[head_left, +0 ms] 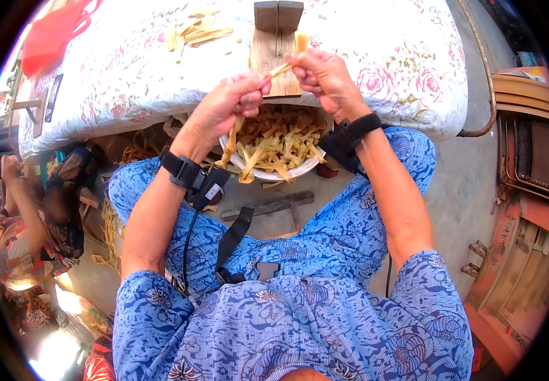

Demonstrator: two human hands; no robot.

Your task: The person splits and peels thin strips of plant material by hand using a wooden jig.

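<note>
Between my two hands a flat, pale yellow strip is pulled taut above the wooden board. My left hand pinches its left part, and a loose tail hangs below the fingers toward the basin. My right hand is closed on the other part, with a wider end sticking up past the fingers. I cannot tell whether the strip is dried leaf or a food sheet. Below my hands a round, pale-rimmed basin holds many knotted yellow pieces. Several flat strips lie on the cloth at the far left.
A flowered white cloth covers the table, where a wooden board with an upright block stands. A red bag lies far left. Another person sits at the left. Wooden furniture stands right. Straps circle both my wrists.
</note>
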